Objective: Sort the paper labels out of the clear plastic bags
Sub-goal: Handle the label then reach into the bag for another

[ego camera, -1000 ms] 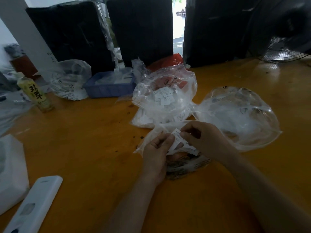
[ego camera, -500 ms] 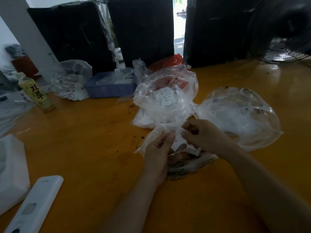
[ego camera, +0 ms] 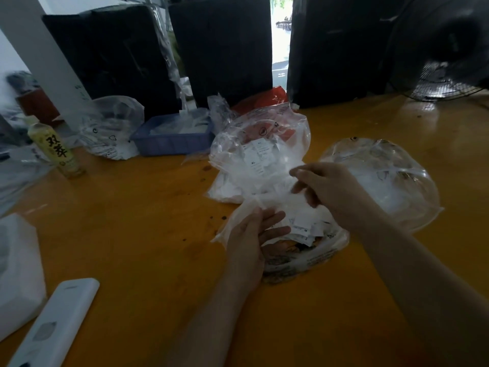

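Note:
A clear plastic bag (ego camera: 317,258) lies on the orange table (ego camera: 132,234) right in front of me, with several white paper labels (ego camera: 304,226) inside it. My left hand (ego camera: 251,237) holds the bag's near edge, fingers stretched toward the labels. My right hand (ego camera: 328,186) is raised above the bag and blurred; its curled fingers pinch the bag's upper film, which is stretched between both hands. Behind stands a second puffed bag (ego camera: 259,160) holding XL labels. A third, nearly empty clear bag (ego camera: 383,181) bulges at the right.
A blue tray (ego camera: 169,141) with plastic in it sits behind the bags, beside another bag (ego camera: 111,128) and a yellow drink bottle (ego camera: 57,152). A white remote-like device (ego camera: 53,327) and a white block (ego camera: 18,274) lie near left. A fan (ego camera: 444,49) stands far right.
Both hands were pinching one label together over the bag. My right hand has let go of it and lifted up and away, pulling the bag's film open; the left hand's fingers have straightened.

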Tool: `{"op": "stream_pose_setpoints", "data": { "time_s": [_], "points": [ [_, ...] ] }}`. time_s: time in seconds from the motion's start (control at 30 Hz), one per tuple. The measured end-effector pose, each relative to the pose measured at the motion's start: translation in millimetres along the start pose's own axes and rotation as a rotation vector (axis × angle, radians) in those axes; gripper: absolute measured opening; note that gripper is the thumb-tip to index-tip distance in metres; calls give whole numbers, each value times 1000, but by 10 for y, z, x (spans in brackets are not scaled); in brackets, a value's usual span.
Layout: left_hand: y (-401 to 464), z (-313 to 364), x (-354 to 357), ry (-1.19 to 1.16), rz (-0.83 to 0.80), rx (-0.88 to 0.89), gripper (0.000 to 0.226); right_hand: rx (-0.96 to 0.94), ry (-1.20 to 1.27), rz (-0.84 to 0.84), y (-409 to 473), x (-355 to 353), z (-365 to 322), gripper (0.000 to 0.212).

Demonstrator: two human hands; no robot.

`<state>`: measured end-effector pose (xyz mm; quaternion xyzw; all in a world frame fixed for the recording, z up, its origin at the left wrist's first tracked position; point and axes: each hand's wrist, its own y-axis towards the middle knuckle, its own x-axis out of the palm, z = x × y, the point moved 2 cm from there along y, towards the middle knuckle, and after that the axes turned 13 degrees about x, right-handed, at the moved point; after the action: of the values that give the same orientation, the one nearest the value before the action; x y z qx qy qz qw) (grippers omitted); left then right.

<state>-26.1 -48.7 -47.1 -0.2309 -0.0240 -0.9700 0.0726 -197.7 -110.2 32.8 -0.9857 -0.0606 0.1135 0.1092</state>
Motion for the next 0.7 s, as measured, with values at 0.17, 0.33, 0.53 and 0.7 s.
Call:
{"op": "stream_pose_setpoints", "data": {
  "time_s": [0.17, 0.33, 0.53, 0.7],
  "points": [
    [9, 3, -8, 8, 33, -8, 36, 8, -864, 407, 6, -545, 227, 31],
    [4, -1, -8, -19, 55, -21, 35, 175, -1158, 555, 159, -739, 490, 17],
    [9, 1, -18, -28, 44, -19, 35, 144, -1098, 618, 242, -734, 563, 18],
    [-1, 16, -19, -20, 35, -16, 36, 22, -901, 680, 143, -759, 502, 25]
  ]
}}
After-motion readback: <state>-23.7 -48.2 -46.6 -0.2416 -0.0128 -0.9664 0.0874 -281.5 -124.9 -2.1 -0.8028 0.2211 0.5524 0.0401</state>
